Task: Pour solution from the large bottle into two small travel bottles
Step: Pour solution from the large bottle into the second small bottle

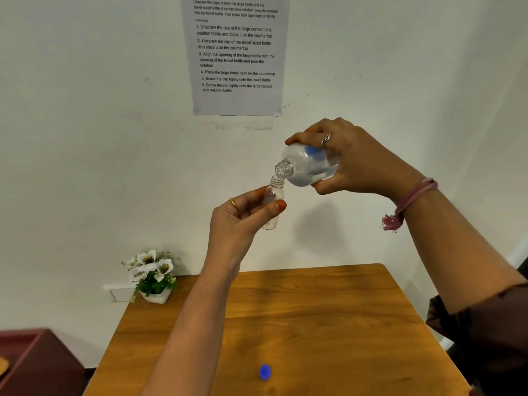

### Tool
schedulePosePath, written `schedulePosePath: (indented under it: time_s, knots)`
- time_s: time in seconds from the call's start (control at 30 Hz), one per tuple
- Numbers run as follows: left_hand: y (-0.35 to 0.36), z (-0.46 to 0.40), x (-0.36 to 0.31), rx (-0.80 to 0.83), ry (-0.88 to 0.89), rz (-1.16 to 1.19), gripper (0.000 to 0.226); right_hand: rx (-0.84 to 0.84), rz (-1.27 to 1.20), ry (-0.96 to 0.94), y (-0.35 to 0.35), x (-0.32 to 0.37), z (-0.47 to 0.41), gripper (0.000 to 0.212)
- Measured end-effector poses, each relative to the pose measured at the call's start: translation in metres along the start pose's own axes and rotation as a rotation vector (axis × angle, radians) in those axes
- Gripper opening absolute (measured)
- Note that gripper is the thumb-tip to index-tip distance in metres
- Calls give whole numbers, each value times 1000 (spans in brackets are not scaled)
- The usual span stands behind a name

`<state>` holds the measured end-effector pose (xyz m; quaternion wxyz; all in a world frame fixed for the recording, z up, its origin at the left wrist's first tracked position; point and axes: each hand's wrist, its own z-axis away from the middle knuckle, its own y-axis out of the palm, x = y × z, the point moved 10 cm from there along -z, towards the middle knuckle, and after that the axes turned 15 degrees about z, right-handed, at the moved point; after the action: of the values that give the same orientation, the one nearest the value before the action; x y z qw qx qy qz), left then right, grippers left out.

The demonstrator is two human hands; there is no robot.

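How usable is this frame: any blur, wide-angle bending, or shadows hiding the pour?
Head view: hands and both bottle mouths are sharp; the large bottle shows mild glare; the blue cap on the table is blurred; table edges splay with wide-angle distortion; a soft shadow falls on the wall, clear of the small travel bottle.

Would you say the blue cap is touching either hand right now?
Apart. The head view shows the blue cap lying alone on the wooden table, well below both raised hands.
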<state>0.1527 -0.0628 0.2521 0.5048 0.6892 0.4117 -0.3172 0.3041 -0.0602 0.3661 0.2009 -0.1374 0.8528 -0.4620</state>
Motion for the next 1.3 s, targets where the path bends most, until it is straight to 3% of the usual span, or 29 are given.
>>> schedulePosePath:
  time_s: [1.3]
  knots:
    - [-9, 1, -2, 2, -8, 22, 33, -2, 21, -22, 3, 9, -6, 79]
